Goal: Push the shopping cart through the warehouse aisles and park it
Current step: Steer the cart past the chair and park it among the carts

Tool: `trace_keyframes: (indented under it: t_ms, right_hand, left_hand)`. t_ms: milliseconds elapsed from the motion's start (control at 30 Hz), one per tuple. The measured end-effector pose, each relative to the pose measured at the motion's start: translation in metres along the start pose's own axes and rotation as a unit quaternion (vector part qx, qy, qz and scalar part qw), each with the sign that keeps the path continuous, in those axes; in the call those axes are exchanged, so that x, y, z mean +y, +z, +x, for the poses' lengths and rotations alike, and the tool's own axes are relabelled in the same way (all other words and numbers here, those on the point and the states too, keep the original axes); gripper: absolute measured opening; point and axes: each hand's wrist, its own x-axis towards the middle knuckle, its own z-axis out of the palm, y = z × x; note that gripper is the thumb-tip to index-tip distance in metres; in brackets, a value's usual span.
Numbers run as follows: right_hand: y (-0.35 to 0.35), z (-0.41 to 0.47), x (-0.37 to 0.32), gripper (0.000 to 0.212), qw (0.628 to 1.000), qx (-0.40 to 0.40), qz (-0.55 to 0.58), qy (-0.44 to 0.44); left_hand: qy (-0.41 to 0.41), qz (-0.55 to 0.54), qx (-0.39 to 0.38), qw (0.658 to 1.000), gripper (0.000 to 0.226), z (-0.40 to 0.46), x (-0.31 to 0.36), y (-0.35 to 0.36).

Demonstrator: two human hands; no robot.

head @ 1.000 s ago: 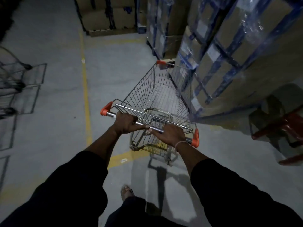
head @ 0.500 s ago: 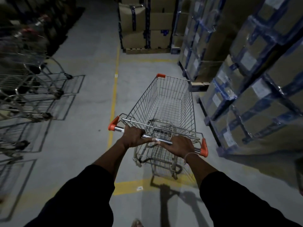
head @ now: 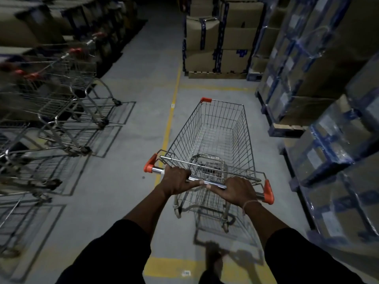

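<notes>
Cart on grey line-marked floor

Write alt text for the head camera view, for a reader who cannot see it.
Both hands, left hand and right hand, grip the handle of an empty wire shopping cart in a dim warehouse aisle. Parked carts line the left; wrapped stacked boxes line the right.

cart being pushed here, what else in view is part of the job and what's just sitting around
Part of the job:
- shopping cart, empty
- left hand and right hand, both gripping its handle bar
- parked carts on the left, a likely parking spot

Just sitting around:
- wrapped boxes on the right
- stacked boxes ahead
- yellow floor line
</notes>
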Motion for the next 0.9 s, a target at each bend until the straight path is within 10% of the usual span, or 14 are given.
trace_keyframes:
  t_ms: [900]
  right_hand:
    - [-0.047,0.481,-0.023,0.082,0.991,-0.031,0.009,-0.132]
  left_hand:
    - [-0.122,0.043,0.003,0.992,0.103,0.333,-0.258,-0.023]
